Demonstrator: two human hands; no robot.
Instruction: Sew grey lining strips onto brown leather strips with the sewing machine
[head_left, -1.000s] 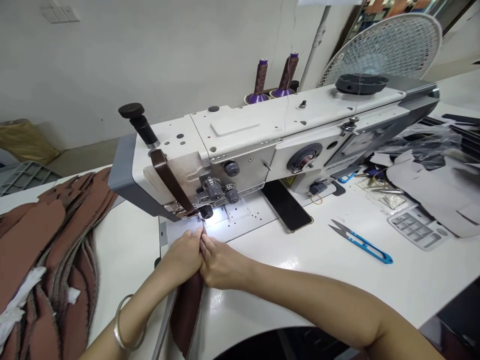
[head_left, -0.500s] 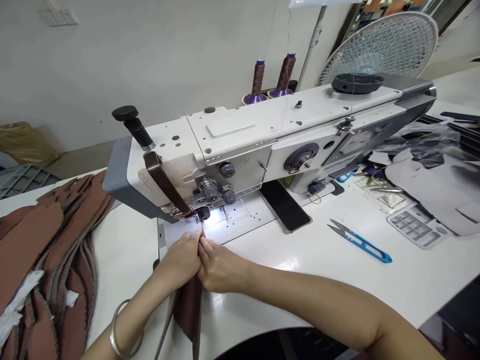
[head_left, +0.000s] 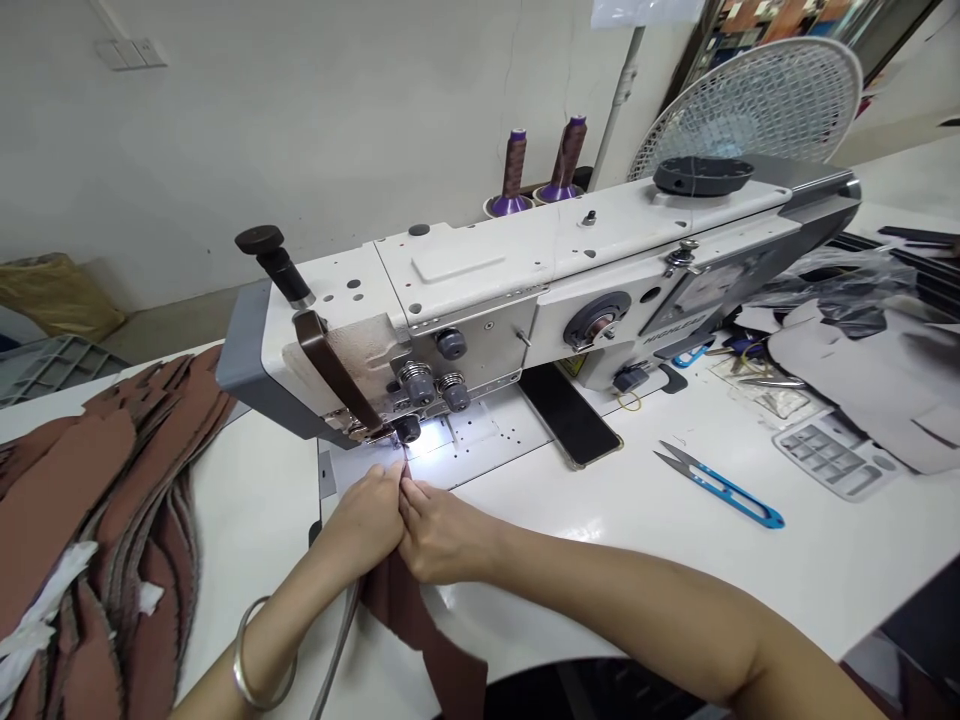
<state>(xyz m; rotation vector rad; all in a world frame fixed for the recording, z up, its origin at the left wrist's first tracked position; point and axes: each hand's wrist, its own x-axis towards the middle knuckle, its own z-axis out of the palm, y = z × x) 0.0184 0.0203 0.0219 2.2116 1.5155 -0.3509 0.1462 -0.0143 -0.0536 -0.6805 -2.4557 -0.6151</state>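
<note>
Clock laid over the view: at 8–9 o'c, a pile of brown pcs (head_left: 161,500) w/ rough edges on the worktop (head_left: 540,610). At approx. 7, the L hand (head_left: 366,515), bracelet (head_left: 240,655) on its wrist, a thin grey strip (head_left: 337,645) passing nr that wrist. L grip: fingertips together, pinching the brown pc (head_left: 405,610); R hand (head_left: 442,535), btwn 6 & 7, pinches it too, right beside L. The pc's top end is just below the lit needle area (head_left: 399,440) of the sewing machine (head_left: 465,270); its tail slants toward 6, to the worktop's front edge. Risks: fingertips v. close to the needle, so a slip fwd could prob. mean a jab; a tail dragging at the edge might skew the pc; uneven pull btwn hands could pucker it. Phone (head_left: 570,415) at 4 & blue snips (head_left: 720,487) nr 4 lie clear; grey scraps (head_left: 847,375) at 3.
</note>
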